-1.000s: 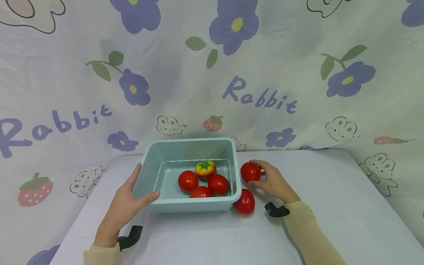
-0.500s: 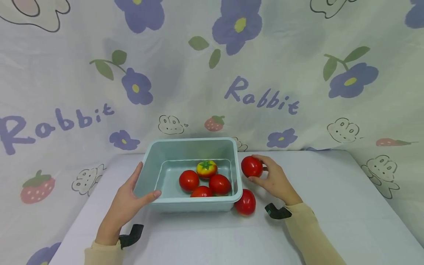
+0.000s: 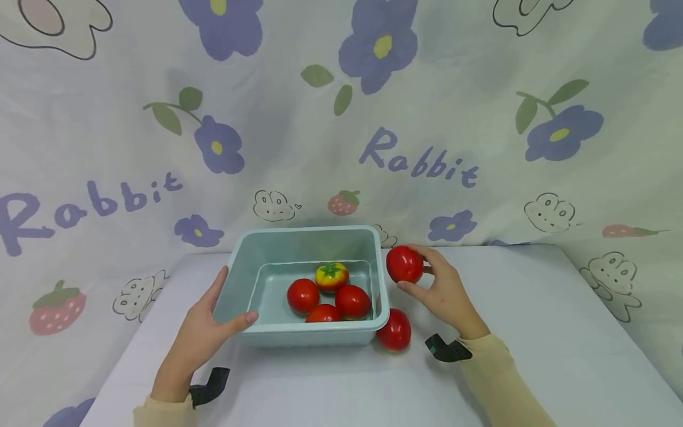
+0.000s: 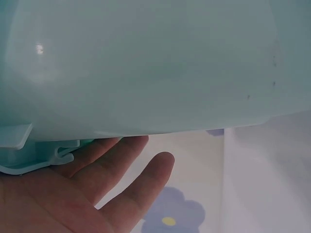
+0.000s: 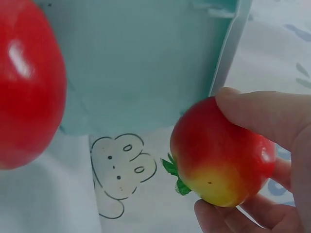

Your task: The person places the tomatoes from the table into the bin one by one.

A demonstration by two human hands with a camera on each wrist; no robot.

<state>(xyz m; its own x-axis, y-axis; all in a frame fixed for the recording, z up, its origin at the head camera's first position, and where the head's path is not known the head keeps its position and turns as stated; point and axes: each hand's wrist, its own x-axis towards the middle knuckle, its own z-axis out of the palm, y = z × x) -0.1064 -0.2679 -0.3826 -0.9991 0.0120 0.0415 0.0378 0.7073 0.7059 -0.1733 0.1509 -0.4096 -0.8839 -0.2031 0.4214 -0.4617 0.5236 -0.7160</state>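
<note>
In the head view, my right hand [image 3: 445, 296] holds a red tomato [image 3: 404, 264] just right of a pale blue-green plastic bin [image 3: 304, 338]. The right wrist view shows yellow skin and green leaves on this tomato [image 5: 218, 150], between thumb and fingers. My left hand [image 3: 197, 338] rests on the bin's front left corner, thumb over the front rim; in the left wrist view its fingers [image 4: 141, 191] lie straight along the outer wall. Inside the bin are a yellow-and-red tomato [image 3: 332, 277] and several red ones [image 3: 303, 296]. Another red tomato [image 3: 395, 330] lies against the bin's front right corner.
A white cloth covers the table [image 3: 331, 391]. Behind it hangs a curtain [image 3: 299, 142] printed with flowers, rabbits and lettering. The bin's right wall stands between the held tomato and those inside.
My right hand has raised its tomato from the table beside the bin to about the level of the bin's rim. My left hand and the bin have stayed in place.
</note>
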